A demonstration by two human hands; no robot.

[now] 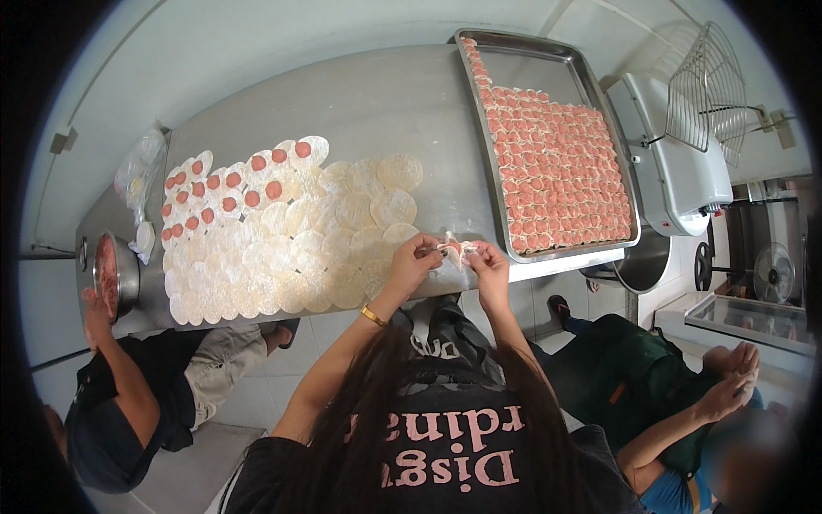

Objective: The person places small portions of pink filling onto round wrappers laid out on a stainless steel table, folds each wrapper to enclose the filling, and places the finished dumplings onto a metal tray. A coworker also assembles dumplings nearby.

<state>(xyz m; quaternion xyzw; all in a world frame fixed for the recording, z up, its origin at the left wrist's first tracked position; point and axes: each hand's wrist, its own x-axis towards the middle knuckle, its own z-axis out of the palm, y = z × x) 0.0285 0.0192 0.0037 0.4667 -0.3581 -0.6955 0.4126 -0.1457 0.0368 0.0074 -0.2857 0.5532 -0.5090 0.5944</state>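
Observation:
My left hand [416, 260] and my right hand [489, 264] pinch a half-formed dumpling [455, 247] from both sides, just above the front edge of the steel table. Its pale wrapper stands up in points around a pink filling. Left of my hands, overlapping round dough wrappers [274, 295] cover the table in rows. Lumps of pink filling [273, 189] sit on several wrappers in the far rows. To the right, a deep metal tray [507, 231] holds tight rows of open-topped dumplings [561, 171], with bare metal showing at its far end.
At the far left, a co-worker's hand [96, 308] touches a steel bowl [128, 278] of pink filling. Clear plastic bags [141, 176] lie behind it. A white machine [668, 150] and wire rack [711, 94] stand beyond the tray. Another person [651, 394] is close on my right.

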